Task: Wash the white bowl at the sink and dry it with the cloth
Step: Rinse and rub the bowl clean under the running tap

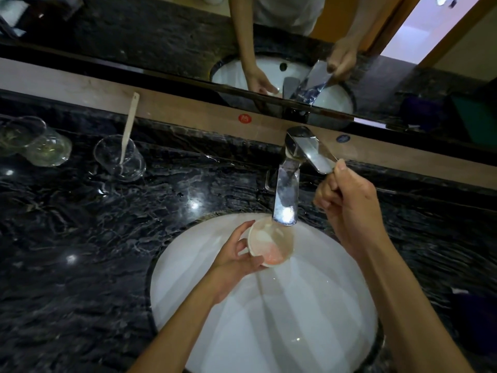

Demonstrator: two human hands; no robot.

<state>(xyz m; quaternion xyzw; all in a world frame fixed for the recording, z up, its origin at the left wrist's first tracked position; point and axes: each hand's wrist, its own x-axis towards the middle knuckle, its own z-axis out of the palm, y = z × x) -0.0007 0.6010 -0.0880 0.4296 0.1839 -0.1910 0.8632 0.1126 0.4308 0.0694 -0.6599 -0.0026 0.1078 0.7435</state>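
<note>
Head view, the only one we have. We see the white bowl (270, 242) held over the white sink (204, 305), right under the tip of the chrome spout (287, 196). The bowl is round, so no long axis to report; its opening is tipped up and a bit toward the camera, rim nearest the spout at the far side. Inside we see a pinkish patch on the near-right part of the wall. Whether water is running into it we cannot tell; a faint streak shows below the bowl on the basin.

Left hand (236, 255) holds the bowl from its left and underside; the fingers (243, 229) are clamped on the bowl, one curled over the far-left rim, thumb side along the near edge.

Right hand (347, 208) is up at the faucet lever (313, 154), which angles out to the right of the faucet body. The fingers are closed around the lever's end, thumb tip on top of it.

Tabletop (80, 238) is dark veined marble, sink set into it. At the far left we see a clear glass (121, 158) standing upright with a pale spoon (129, 125) leaning in it, handle up against the back ledge. Further left, a second glass vessel (40, 146) lies tilted, edge cut by the frame.

Mirror (161, 44) along the back wall reflects both hands, the faucet and the basin. A dark cloth-like shape (473, 319) sits at the right edge of the tabletop; too dim to tell more.
</note>
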